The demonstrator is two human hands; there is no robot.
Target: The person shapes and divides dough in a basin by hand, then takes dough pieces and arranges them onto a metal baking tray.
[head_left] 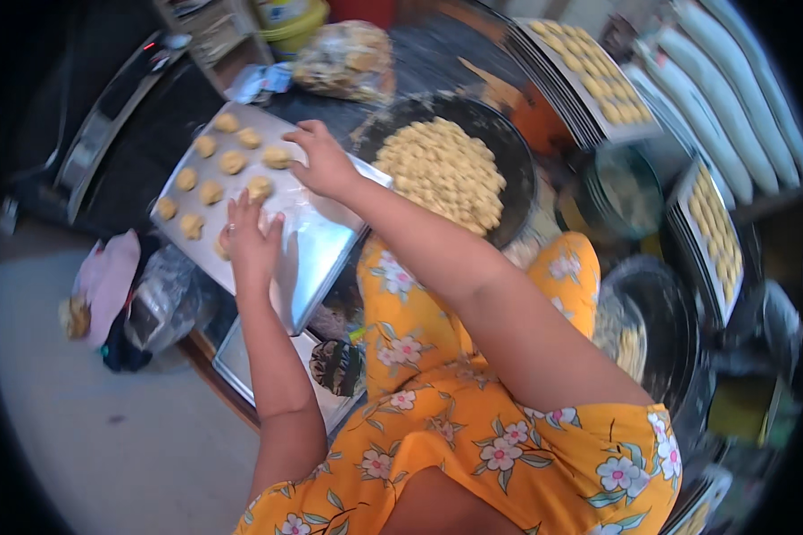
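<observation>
A metal tray (317, 259) carries spaced, rounded dough pieces (210, 191) on its left and upper part. My left hand (254, 241) is over the middle of these pieces, fingers extended and apart, touching or just above one; part of that piece is hidden. My right hand (323, 165) is at the tray's upper right, fingers apart and slightly curved, beside a dough piece (275, 158); contact is unclear. Right of the tray, a wide black basin (517, 187) holds a large heap of small dough pieces (442, 174).
Stacked trays of dough (589, 71) and another set (709, 241) stand at the right, near white sacks (723, 98), a dark bucket (616, 192) and another basin (660, 330). A filled plastic bag (343, 62) sits behind. More trays (236, 352) lie below mine; bags (165, 294) are at the left.
</observation>
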